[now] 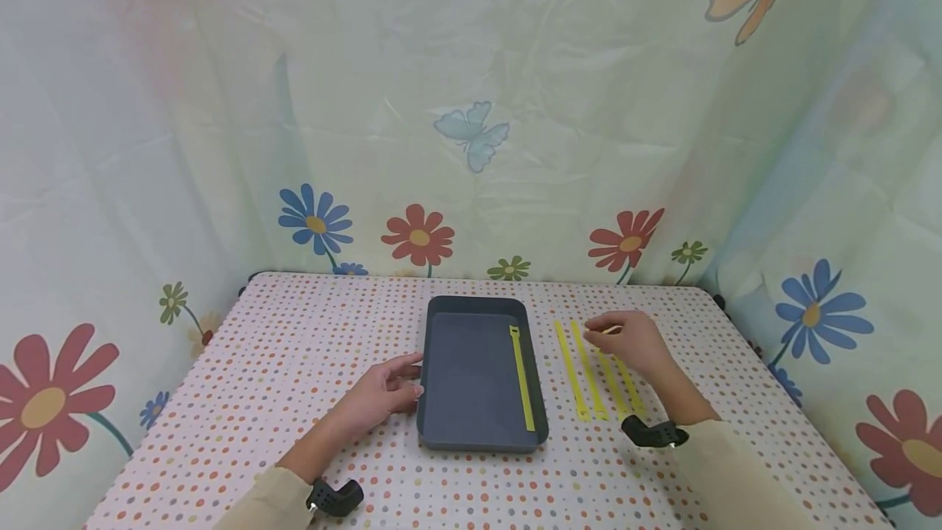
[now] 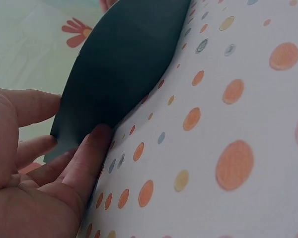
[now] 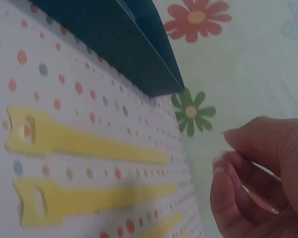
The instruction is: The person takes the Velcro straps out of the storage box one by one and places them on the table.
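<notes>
A dark grey-blue rectangular tray (image 1: 467, 383) lies on the table, with one yellow cable strap (image 1: 523, 383) along the right side of its floor. Fingertips of my left hand (image 1: 379, 393) touch the tray's outer left wall; the left wrist view shows these fingers (image 2: 89, 153) extended against it. To the tray's right, several more yellow cable straps (image 1: 570, 370) lie side by side, their slotted heads (image 3: 27, 130) toward me. Over their far part hovers my right hand (image 1: 634, 342), loosely bent. In the right wrist view, nothing shows between its fingers (image 3: 226, 191).
A white cloth with coloured dots (image 1: 331, 334) covers the table. Behind and on both sides hangs a pale curtain (image 1: 368, 145) printed with flowers and butterflies. Each wrist wears a small black device (image 1: 334, 499).
</notes>
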`<state>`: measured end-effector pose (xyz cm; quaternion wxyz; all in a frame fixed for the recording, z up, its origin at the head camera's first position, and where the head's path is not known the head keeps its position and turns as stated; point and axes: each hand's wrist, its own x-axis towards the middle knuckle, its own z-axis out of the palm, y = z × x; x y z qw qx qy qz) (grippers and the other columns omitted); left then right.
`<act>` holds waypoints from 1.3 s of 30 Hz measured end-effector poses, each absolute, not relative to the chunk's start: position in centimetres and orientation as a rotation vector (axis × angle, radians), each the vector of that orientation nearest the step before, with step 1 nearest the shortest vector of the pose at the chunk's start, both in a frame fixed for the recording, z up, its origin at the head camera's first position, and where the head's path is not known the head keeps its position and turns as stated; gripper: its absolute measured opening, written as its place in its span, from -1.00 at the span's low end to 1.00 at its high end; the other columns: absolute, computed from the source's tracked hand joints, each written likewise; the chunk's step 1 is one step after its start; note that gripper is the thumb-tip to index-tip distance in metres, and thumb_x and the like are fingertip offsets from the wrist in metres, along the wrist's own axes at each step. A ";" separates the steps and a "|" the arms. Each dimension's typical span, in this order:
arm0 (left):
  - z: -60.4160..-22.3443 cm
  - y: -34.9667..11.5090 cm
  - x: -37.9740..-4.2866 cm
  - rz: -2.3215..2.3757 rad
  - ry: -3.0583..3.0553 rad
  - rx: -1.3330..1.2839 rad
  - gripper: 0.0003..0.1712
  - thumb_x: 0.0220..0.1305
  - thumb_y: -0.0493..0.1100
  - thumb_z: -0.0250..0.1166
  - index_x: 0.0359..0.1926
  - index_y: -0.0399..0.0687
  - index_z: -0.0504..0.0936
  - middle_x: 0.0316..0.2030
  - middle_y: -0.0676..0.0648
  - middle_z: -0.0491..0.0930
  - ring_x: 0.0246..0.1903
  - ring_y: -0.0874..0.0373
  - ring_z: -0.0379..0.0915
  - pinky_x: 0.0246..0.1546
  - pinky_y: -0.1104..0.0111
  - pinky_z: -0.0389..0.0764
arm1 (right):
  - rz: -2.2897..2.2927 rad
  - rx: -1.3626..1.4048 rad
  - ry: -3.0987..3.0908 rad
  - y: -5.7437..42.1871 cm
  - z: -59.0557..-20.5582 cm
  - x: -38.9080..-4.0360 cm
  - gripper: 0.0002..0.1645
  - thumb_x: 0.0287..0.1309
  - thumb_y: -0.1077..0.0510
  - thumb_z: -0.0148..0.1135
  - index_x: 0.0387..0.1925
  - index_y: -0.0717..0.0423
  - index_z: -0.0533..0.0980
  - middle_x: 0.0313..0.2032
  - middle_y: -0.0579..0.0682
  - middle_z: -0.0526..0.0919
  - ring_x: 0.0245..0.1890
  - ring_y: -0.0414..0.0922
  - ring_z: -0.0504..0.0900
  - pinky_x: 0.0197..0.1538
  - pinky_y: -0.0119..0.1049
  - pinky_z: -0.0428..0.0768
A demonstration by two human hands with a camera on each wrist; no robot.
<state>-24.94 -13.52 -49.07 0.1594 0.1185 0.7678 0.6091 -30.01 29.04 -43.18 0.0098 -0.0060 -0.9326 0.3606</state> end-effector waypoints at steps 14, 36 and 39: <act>-49.1 -13.6 -25.0 1.735 2.198 0.335 -0.27 0.44 -0.15 0.28 0.54 -0.10 0.27 0.38 -0.31 0.42 0.06 0.07 0.64 0.04 0.24 0.73 | 1.162 0.483 -2.865 23.8 -42.9 -30.4 -0.78 0.21 0.18 0.45 -0.12 0.16 0.75 -0.19 0.02 0.80 -0.24 -0.14 0.72 -0.19 -0.31 0.70; -49.1 -13.6 -25.0 1.761 2.161 0.335 -0.26 0.43 -0.16 0.29 0.54 -0.14 0.25 0.38 -0.32 0.42 0.10 0.03 0.63 0.08 0.23 0.72 | 0.677 1.402 -2.918 19.5 -42.3 -31.6 -0.81 0.11 0.35 0.44 -0.20 0.14 0.76 -0.18 0.00 0.77 -0.20 -0.01 0.74 -0.15 -0.16 0.77; -49.1 -13.6 -25.0 1.757 2.165 0.340 -0.25 0.43 -0.16 0.29 0.54 -0.15 0.25 0.38 -0.33 0.41 0.11 0.02 0.63 0.09 0.23 0.72 | 0.566 1.446 -2.964 19.2 -42.0 -31.8 -0.79 0.10 0.35 0.44 -0.20 0.11 0.77 -0.17 -0.07 0.77 -0.16 -0.04 0.73 -0.14 -0.27 0.74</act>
